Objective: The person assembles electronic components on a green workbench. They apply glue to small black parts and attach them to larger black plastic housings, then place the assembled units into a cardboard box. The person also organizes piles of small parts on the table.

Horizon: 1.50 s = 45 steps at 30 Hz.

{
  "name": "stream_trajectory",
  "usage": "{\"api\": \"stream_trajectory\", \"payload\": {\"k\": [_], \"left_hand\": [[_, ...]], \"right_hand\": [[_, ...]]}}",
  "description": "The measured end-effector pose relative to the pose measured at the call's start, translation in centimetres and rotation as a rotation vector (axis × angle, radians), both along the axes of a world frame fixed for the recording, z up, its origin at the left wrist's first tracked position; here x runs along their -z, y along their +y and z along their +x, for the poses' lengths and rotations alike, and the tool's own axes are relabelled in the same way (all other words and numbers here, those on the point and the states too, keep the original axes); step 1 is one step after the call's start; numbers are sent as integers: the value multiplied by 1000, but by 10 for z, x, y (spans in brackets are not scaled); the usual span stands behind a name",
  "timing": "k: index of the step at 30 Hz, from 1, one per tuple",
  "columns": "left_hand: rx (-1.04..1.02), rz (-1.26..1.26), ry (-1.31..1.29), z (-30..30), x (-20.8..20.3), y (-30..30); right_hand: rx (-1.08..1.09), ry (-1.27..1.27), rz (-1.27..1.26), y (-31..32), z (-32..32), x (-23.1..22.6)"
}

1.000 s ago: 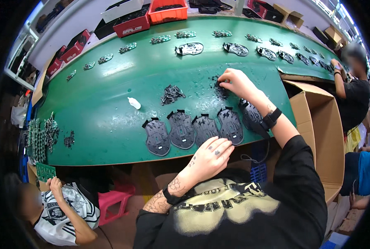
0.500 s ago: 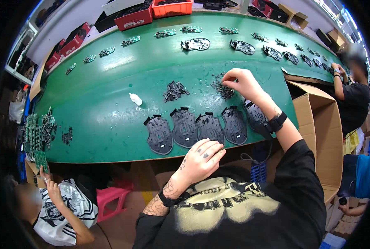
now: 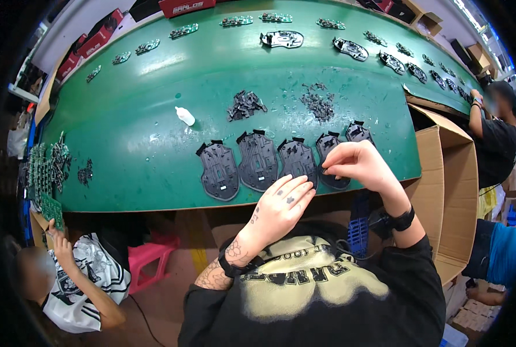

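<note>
Several black mouse base shells stand in a row along the table's near edge. My right hand (image 3: 359, 166) is over the fourth shell (image 3: 331, 143), thumb and forefinger pinched together; what is between them is too small to make out. My left hand (image 3: 284, 205) lies with its fingers stretched out at the near end of the third shell (image 3: 297, 156), and it holds nothing I can see. Beyond the shells are a pile of tiny black parts (image 3: 317, 104) and a heap of larger black plastic pieces (image 3: 246, 106). A white dropper bottle (image 3: 185, 116) lies to their left.
Green circuit boards (image 3: 236, 21) and half-built mouse bodies (image 3: 282, 39) line the far side of the green table (image 3: 125, 173). An open cardboard box (image 3: 443, 191) stands at the right. Co-workers sit at the lower left and far right. A pink stool (image 3: 152, 260) is below the table edge.
My right hand has come back from the tiny-parts pile to the fourth shell, fingers still pinched. My left hand stays nearly where it was. The whole view has shifted slightly.
</note>
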<state>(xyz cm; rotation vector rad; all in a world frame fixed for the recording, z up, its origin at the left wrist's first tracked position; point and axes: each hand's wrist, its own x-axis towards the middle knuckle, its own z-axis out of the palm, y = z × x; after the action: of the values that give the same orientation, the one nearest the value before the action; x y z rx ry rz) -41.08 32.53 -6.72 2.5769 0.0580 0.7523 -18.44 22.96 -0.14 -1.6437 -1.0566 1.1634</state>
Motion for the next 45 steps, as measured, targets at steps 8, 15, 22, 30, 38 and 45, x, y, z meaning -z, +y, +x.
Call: {"api": "stream_trajectory", "payload": {"k": [8, 15, 22, 30, 38, 45], "left_hand": [[-19, -4, -25, 0, 0, -1], [-21, -2, -18, -1, 0, -2], [-21, -6, -24, -1, 0, -1], [-22, -9, -36, 0, 3, 0], [-9, -8, -46, 1, 3, 0], [-5, 14, -23, -1, 5, 1]], "right_hand": [[-42, -402, 183, -7, -30, 21], [-79, -503, 234, -8, -28, 24], [-53, -562, 252, -5, -32, 30], [-101, -676, 155, 3, -39, 18], [-311, -833, 150, 24, -30, 13], [-107, -724, 212, 58, 10, -33]]}}
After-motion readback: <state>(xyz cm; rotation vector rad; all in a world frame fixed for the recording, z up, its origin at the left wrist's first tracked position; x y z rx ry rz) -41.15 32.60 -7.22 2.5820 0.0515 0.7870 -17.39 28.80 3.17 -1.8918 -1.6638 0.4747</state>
